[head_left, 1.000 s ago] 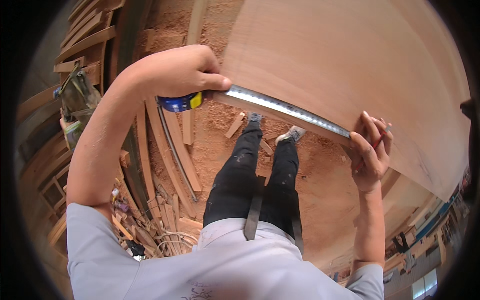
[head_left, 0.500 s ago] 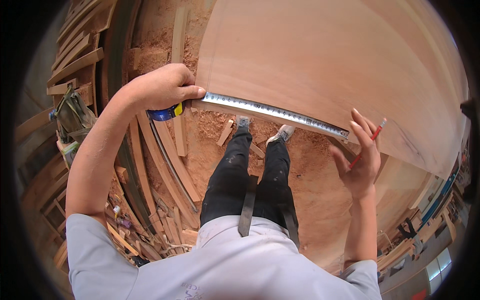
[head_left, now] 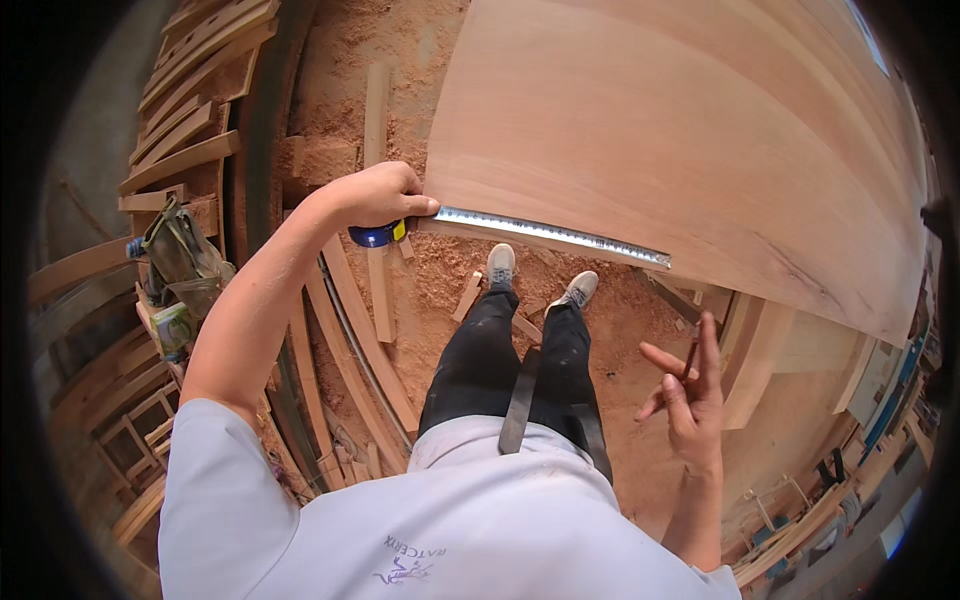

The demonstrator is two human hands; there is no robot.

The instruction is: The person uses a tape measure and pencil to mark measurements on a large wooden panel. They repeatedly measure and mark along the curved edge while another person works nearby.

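Note:
My left hand [head_left: 385, 195] is closed at the near left corner of a large plywood sheet [head_left: 650, 130]. It grips a tape measure [head_left: 375, 237] with a blue and yellow case, its thumb on the start of the blade. The silver blade [head_left: 550, 232] runs out along the sheet's near edge, its free end lying toward the right. Off that edge, apart from sheet and tape, my right hand [head_left: 692, 410] is raised with a thin pencil [head_left: 692, 352] held between its fingers. Most of the pencil is hidden by the fingers.
Long wooden strips [head_left: 345, 330] lie on the sawdust-covered floor to my left. Past them stand stacked timber pieces [head_left: 185, 155] and a green cloth bag [head_left: 185, 245]. Wooden boards [head_left: 760, 360] sit under the sheet's right side, and small offcuts [head_left: 468, 296] lie near my shoes.
My right hand has drawn back from the sheet toward me, turning so the pencil now points differently. My left hand still holds the tape at the corner. The whole view has shifted slightly.

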